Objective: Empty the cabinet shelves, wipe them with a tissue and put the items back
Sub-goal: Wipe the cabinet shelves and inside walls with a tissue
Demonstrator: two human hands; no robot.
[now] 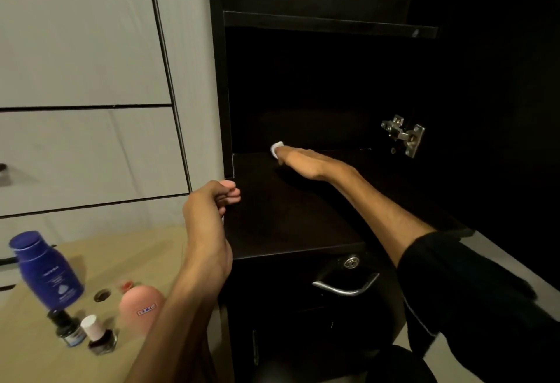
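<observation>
The dark cabinet stands open and its lower shelf [291, 219] is bare. My right hand [306, 161] reaches deep into it and presses a small white tissue [277, 148] onto the shelf near the back wall. My left hand [212, 201] has its fingers curled over the shelf's front left corner, gripping the edge. A second dark shelf [327, 23] sits above, nothing visible on it. On the beige table [145, 249] to the left stand a blue lotion bottle [45, 270], a pink bottle [141, 307] and two small nail-polish bottles [101, 335].
A metal door hinge [404, 135] sticks out on the cabinet's right inner wall. Below the shelf is a drawer front with a keyhole [351, 262] and a chrome handle [345, 287]. White panelled drawers [85, 152] fill the left. The table has a round cable hole [102, 295].
</observation>
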